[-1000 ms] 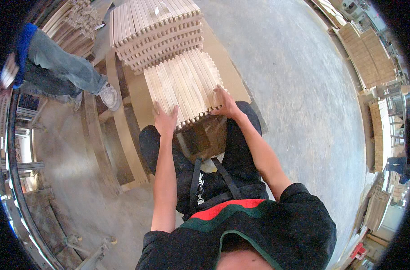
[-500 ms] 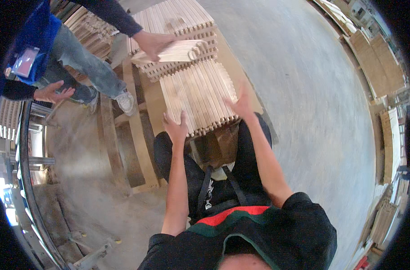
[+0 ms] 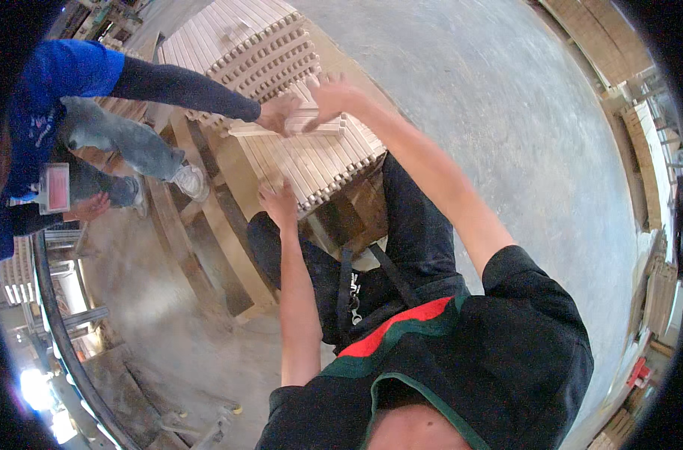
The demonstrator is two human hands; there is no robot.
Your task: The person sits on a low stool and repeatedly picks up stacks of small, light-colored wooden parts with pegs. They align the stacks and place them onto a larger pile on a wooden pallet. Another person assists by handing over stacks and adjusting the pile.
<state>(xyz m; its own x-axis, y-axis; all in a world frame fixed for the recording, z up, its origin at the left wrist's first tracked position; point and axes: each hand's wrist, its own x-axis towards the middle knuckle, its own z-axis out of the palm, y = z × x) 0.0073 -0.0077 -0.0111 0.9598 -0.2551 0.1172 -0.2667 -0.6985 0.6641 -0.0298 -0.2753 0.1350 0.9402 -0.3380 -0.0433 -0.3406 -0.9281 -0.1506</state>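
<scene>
Low stack of pale wooden slats [image 3: 304, 166]: just beside left hand [image 3: 279, 204], ahead and to its right; nearer the body than right hand [image 3: 332, 101]. Small bundle of slats [image 3: 324, 129] on top, by co-worker's hand [image 3: 280, 114], just nearside of right hand. Left hand: unclenched at stack's near left corner, exact contact unclear. Right hand: fingers spread, blurred, gripping nothing visibly. Handling, by judgement: stiff, sturdy; light singly, weightier bunched; smooth, apt to slide apart. Best hold: outer long sides, squeezed between both palms. Taller slat stack [image 3: 277, 56]: beyond left hand.

Pale tan slats [image 3: 304, 163], black shirt [image 3: 476, 360] with red and green stripes [image 3: 394, 328], blue top [image 3: 82, 71], grey floor [image 3: 469, 90]
</scene>
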